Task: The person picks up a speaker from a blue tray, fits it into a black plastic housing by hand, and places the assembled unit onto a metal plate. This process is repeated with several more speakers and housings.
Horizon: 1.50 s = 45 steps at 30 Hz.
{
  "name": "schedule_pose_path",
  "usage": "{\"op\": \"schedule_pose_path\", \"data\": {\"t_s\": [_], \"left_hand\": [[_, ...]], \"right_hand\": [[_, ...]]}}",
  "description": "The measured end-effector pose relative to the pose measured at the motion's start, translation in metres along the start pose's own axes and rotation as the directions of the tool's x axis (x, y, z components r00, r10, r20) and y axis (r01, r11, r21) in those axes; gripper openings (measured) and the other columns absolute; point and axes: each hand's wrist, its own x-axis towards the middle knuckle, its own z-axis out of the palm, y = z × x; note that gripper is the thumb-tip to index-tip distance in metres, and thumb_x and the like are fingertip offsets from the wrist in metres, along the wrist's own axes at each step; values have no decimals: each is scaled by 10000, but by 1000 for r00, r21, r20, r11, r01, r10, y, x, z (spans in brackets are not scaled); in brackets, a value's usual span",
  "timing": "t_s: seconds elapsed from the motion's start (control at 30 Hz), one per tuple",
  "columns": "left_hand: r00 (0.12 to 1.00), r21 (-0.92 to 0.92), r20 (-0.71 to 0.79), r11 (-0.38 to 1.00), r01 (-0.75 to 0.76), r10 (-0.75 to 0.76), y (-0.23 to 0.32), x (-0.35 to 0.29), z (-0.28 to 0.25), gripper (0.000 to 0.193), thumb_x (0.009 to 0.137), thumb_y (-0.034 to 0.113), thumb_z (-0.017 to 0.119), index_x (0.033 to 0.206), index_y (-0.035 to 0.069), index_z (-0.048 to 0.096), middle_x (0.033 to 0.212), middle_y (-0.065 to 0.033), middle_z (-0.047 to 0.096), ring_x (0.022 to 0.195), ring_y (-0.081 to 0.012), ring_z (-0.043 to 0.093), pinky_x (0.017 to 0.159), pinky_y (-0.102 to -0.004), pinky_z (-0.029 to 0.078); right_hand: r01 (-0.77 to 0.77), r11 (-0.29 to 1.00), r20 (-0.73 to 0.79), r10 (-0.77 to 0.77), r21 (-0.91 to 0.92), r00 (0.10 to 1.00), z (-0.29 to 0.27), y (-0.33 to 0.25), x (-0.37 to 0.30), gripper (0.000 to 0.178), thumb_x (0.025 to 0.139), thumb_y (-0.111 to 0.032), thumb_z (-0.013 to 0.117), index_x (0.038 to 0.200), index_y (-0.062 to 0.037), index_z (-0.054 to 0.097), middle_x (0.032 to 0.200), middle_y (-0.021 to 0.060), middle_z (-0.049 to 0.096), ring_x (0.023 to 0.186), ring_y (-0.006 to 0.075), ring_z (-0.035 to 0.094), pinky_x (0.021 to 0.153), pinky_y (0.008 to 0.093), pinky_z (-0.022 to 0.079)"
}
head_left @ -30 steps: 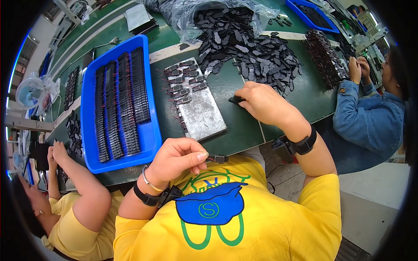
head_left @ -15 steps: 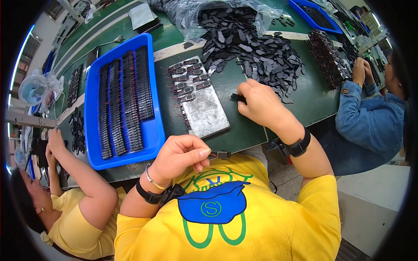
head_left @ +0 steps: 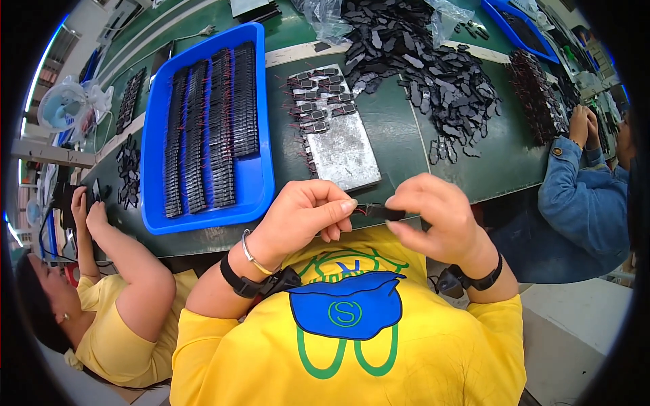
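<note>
Just in front of my shirt, my left hand (head_left: pixel 305 215) pinches the red wires of a small black speaker-like part (head_left: pixel 365 210) between thumb and fingertips. My right hand (head_left: pixel 437 215) grips a thin black die-cut piece (head_left: pixel 393 214) between thumb and fingers. The piece meets the part's right end; whether they are stuck together I cannot tell. Beyond my hands lies a grey metal block (head_left: pixel 345 159) with several similar wired parts (head_left: pixel 318 101) on its far half. A heap of loose black pieces (head_left: pixel 440 81) spreads across the green table at the far right.
Left of the block stands a blue tray (head_left: pixel 267 176) with long rows of black parts. A person in yellow (head_left: pixel 128 291) works at my left, another in a denim jacket (head_left: pixel 586 203) at my right. Clear plastic bags (head_left: pixel 325 20) lie at the back; a fan (head_left: pixel 64 108) stands far left.
My right hand has come back from the table beside the heap with the black piece and brought it to the part in my left hand. The view has shifted slightly.
</note>
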Motion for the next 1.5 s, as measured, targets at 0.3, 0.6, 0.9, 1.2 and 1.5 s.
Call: {"op": "schedule_pose_path", "data": {"t_s": [0.3,0.6,0.9,1.2,1.5], "left_hand": [[1000,49,16,999,5,-6,-2,0,5,144,902,131,614,893,-9,648,715,-69,666,575,-86,608,516,-185,475],[997,-96,79,995,-7,14,-12,3,3,147,927,112,575,949,-18,640,756,-87,674,611,-102,628,552,-200,506],[995,-80,92,996,-32,39,-14,1,1,164,941,107,552,986,-28,632,798,-95,678,648,-103,634,590,-208,522],[992,-18,108,998,-62,64,-13,-2,1,170,946,97,539,998,-37,629,826,-92,678,690,-107,638,638,-222,535],[984,-39,141,994,-104,109,-16,-5,0,165,946,85,537,999,-42,628,850,-93,674,733,-111,639,676,-230,540]], "right_hand": [[70,978,-6,-73,-195,997,21,-9,-10,306,646,19,736,923,6,608,898,145,635,769,284,646,623,326,534],[42,968,-69,-61,-247,996,26,-6,-18,281,681,32,716,944,24,616,934,161,654,775,290,665,629,323,546],[43,968,-55,-59,-247,997,25,-7,-16,286,682,30,718,953,20,628,938,159,656,773,285,666,626,317,544],[73,957,-19,-82,-281,996,25,-8,-17,298,681,28,720,964,26,625,936,168,651,760,281,663,622,316,543],[113,956,11,-114,-271,993,22,-9,-16,298,676,35,719,957,38,619,922,182,650,743,284,662,609,319,547]]}}
